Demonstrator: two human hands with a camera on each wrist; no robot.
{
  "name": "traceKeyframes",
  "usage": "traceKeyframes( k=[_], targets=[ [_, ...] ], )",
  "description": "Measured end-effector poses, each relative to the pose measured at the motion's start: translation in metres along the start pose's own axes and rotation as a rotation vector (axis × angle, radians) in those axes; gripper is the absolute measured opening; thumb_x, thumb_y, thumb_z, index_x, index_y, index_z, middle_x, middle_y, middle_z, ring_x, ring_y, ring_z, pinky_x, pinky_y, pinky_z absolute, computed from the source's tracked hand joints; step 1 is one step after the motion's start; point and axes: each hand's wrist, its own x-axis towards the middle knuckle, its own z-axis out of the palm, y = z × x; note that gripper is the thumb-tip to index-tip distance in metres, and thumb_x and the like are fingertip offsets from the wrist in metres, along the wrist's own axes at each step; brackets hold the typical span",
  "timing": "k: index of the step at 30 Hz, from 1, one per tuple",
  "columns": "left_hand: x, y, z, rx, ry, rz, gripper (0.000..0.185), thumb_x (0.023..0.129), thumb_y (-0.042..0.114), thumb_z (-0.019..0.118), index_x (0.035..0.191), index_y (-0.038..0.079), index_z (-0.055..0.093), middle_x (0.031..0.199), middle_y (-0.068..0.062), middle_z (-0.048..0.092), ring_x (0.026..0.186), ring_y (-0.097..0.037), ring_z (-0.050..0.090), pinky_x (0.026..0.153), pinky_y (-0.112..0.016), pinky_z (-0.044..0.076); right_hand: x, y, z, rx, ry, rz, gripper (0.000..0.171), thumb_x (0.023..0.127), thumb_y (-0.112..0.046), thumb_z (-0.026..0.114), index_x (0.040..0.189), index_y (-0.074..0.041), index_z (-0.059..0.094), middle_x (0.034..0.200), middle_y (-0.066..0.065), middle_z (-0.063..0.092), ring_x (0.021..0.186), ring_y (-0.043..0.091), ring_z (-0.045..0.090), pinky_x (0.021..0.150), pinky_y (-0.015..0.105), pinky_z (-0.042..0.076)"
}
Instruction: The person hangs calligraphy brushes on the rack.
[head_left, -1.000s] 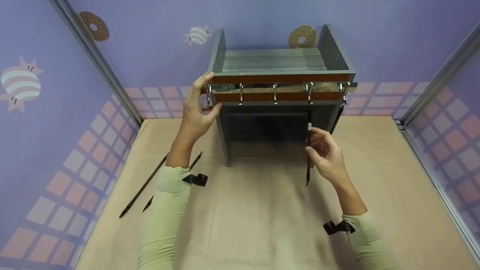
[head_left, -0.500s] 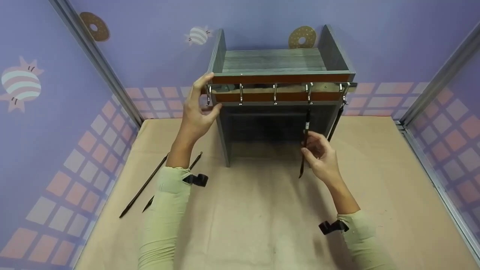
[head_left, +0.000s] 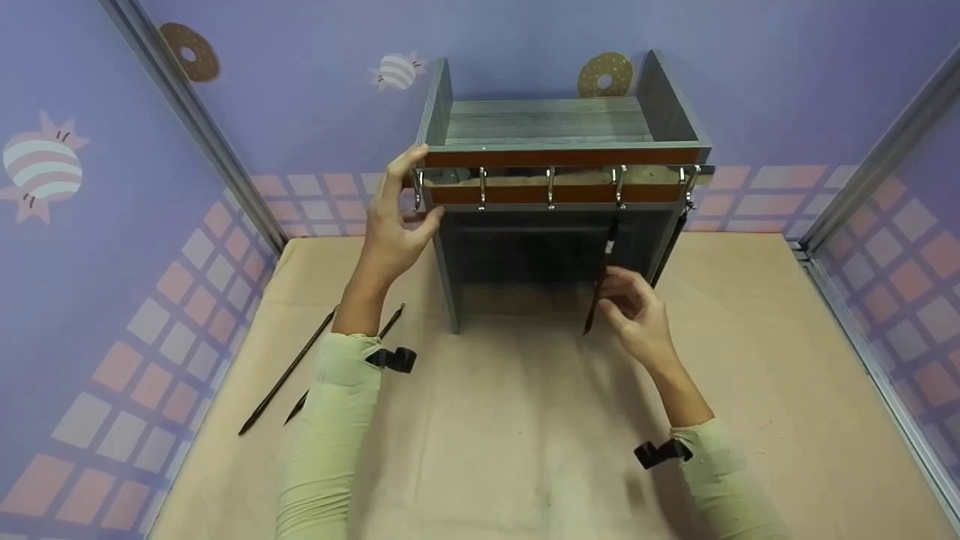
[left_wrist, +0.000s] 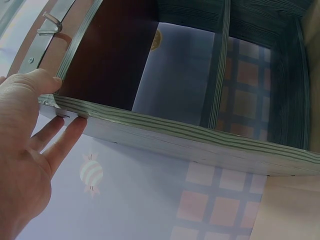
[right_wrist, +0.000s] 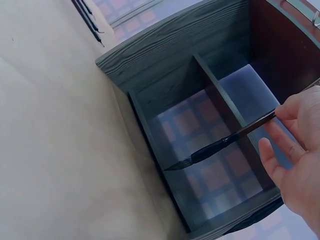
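Note:
A grey wooden shelf unit (head_left: 555, 120) stands on the table, with a brown rail of chrome hooks (head_left: 555, 193) across its front. My left hand (head_left: 394, 217) rests against its top left corner: fingers straight on the side wall (left_wrist: 175, 132), thumb (left_wrist: 42, 80) on the front edge. My right hand (head_left: 634, 307) pinches a thin dark brush (head_left: 600, 281) that hangs tilted from the fourth hook. In the right wrist view the brush (right_wrist: 220, 145) points its bristles into the shelf's open compartments, held by my right hand (right_wrist: 295, 150). A second brush (head_left: 670, 247) hangs from the rightmost hook.
Two more brushes (head_left: 289, 371) lie on the beige table at the left, near my left forearm. Purple patterned walls with metal corner rails (head_left: 195, 120) close in the table on three sides. The shelf has a vertical divider (right_wrist: 225, 100) inside.
My right hand has moved up and to the left, swinging the brush's lower end toward the shelf so it hangs tilted. The left hand has not moved.

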Motion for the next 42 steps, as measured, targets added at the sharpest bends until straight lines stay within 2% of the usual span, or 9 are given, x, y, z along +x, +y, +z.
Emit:
traceKeyframes(
  k=[4, 9, 12, 16, 20, 22, 29, 35, 42],
  targets=[
    [0.000, 0.000, 0.000, -0.004, 0.003, 0.001, 0.070, 0.095, -0.003, 0.076, 0.160, -0.002, 0.050, 0.169, -0.026, 0.053, 0.163, -0.038, 0.048, 0.116, -0.032, 0.058, 0.000, 0.001, 0.000, -0.003, -0.008, -0.009, 0.047, 0.099, 0.016, 0.070, 0.145, 0.013, 0.062, 0.125, 0.011, 0.075, 0.110, -0.001, 0.073, 0.093, 0.015, 0.061],
    [0.001, 0.000, 0.000, -0.008, 0.008, 0.002, 0.070, 0.094, -0.004, 0.076, 0.159, -0.001, 0.051, 0.168, -0.026, 0.055, 0.163, -0.039, 0.049, 0.130, -0.040, 0.049, -0.002, 0.000, -0.001, 0.012, -0.007, -0.027, 0.049, 0.099, 0.016, 0.071, 0.146, 0.013, 0.061, 0.125, 0.000, 0.076, 0.111, 0.001, 0.074, 0.094, 0.016, 0.062],
    [0.000, 0.001, 0.000, -0.006, 0.004, -0.008, 0.070, 0.095, -0.002, 0.076, 0.160, -0.001, 0.050, 0.169, -0.026, 0.053, 0.162, -0.038, 0.050, 0.118, -0.036, 0.058, -0.003, -0.001, -0.004, 0.006, 0.000, -0.046, 0.050, 0.098, 0.016, 0.072, 0.147, 0.011, 0.062, 0.126, 0.004, 0.077, 0.113, 0.002, 0.074, 0.091, 0.016, 0.062],
    [0.000, 0.001, 0.000, 0.002, -0.006, -0.025, 0.071, 0.096, -0.001, 0.076, 0.161, 0.000, 0.049, 0.170, -0.025, 0.052, 0.162, -0.036, 0.050, 0.094, -0.029, 0.067, -0.006, -0.005, -0.008, -0.017, 0.007, -0.069, 0.054, 0.098, 0.017, 0.072, 0.151, 0.009, 0.062, 0.135, 0.026, 0.075, 0.120, 0.002, 0.074, 0.090, 0.015, 0.061],
    [0.000, 0.002, -0.001, 0.001, -0.024, -0.040, 0.070, 0.097, -0.002, 0.075, 0.162, 0.001, 0.048, 0.172, -0.024, 0.049, 0.161, -0.035, 0.051, 0.087, -0.028, 0.069, -0.011, -0.010, -0.014, -0.028, 0.000, -0.090, 0.058, 0.099, 0.017, 0.071, 0.154, 0.008, 0.060, 0.146, 0.034, 0.070, 0.131, 0.000, 0.071, 0.098, 0.015, 0.061],
    [0.000, 0.002, -0.001, 0.000, -0.031, -0.044, 0.070, 0.098, -0.002, 0.075, 0.163, 0.001, 0.047, 0.173, -0.024, 0.048, 0.161, -0.035, 0.051, 0.086, -0.029, 0.070, -0.014, -0.013, -0.018, -0.031, -0.002, -0.110, 0.058, 0.099, 0.016, 0.072, 0.155, 0.008, 0.060, 0.148, 0.030, 0.071, 0.134, -0.001, 0.070, 0.100, 0.014, 0.061],
    [0.000, 0.001, 0.000, -0.001, -0.012, -0.029, 0.071, 0.096, -0.002, 0.076, 0.162, -0.001, 0.048, 0.171, -0.025, 0.051, 0.161, -0.035, 0.050, 0.099, -0.033, 0.066, -0.017, -0.027, -0.034, -0.035, 0.024, -0.202, 0.056, 0.097, 0.021, 0.071, 0.151, 0.012, 0.062, 0.148, -0.013, 0.076, 0.137, 0.000, 0.070, 0.099, 0.015, 0.061],
    [0.000, 0.002, -0.001, -0.003, -0.004, -0.027, 0.070, 0.096, -0.002, 0.076, 0.161, 0.000, 0.049, 0.171, -0.025, 0.051, 0.162, -0.035, 0.050, 0.106, -0.033, 0.062, -0.014, -0.044, -0.045, -0.035, 0.068, -0.283, 0.055, 0.092, 0.027, 0.069, 0.146, 0.015, 0.064, 0.146, -0.005, 0.079, 0.135, 0.005, 0.073, 0.097, 0.016, 0.063],
    [0.001, 0.002, 0.000, -0.010, 0.005, -0.003, 0.071, 0.094, -0.003, 0.077, 0.160, -0.003, 0.050, 0.168, -0.026, 0.054, 0.162, -0.040, 0.049, 0.129, -0.043, 0.049, -0.003, -0.072, -0.060, -0.027, 0.146, -0.355, 0.050, 0.089, 0.031, 0.067, 0.137, 0.021, 0.065, 0.142, -0.005, 0.080, 0.133, 0.009, 0.075, 0.099, 0.021, 0.065]
  ],
)
